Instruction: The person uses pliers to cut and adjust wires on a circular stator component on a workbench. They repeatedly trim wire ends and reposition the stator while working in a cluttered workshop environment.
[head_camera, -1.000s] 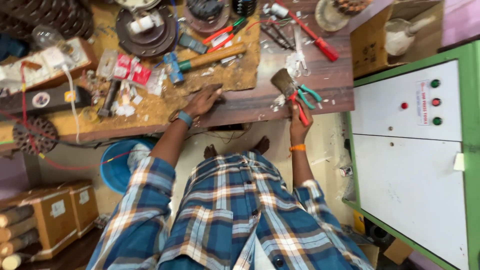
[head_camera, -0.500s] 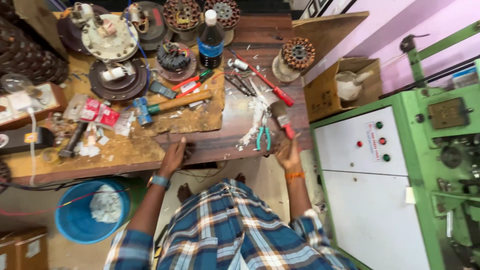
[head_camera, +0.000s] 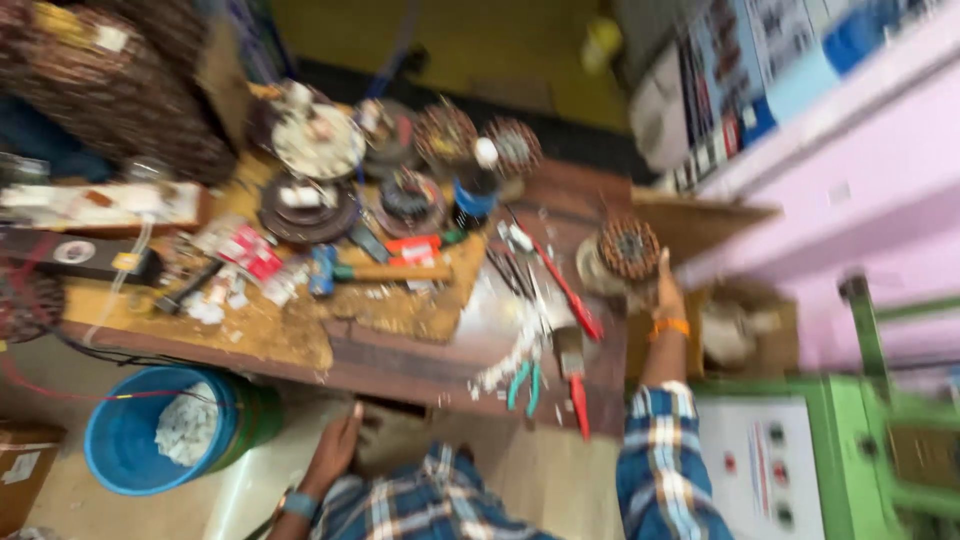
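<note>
The right hand (head_camera: 665, 290) reaches to the far right edge of the wooden bench (head_camera: 400, 365) and touches the round copper-wound coil (head_camera: 627, 250) standing there; the blur hides whether its fingers grip it. The left hand (head_camera: 335, 450) hangs below the bench edge, fingers loosely open, holding nothing, near the blue bucket (head_camera: 130, 450). Green pliers (head_camera: 522, 383) and a red-handled tool (head_camera: 578, 395) lie on the bench near the front edge.

Worn wooden workbench (head_camera: 400, 365), copper-wound metal stator (head_camera: 628, 250), glossy blue plastic bucket (head_camera: 130, 445), checked cloth sleeve (head_camera: 660, 450)
</note>
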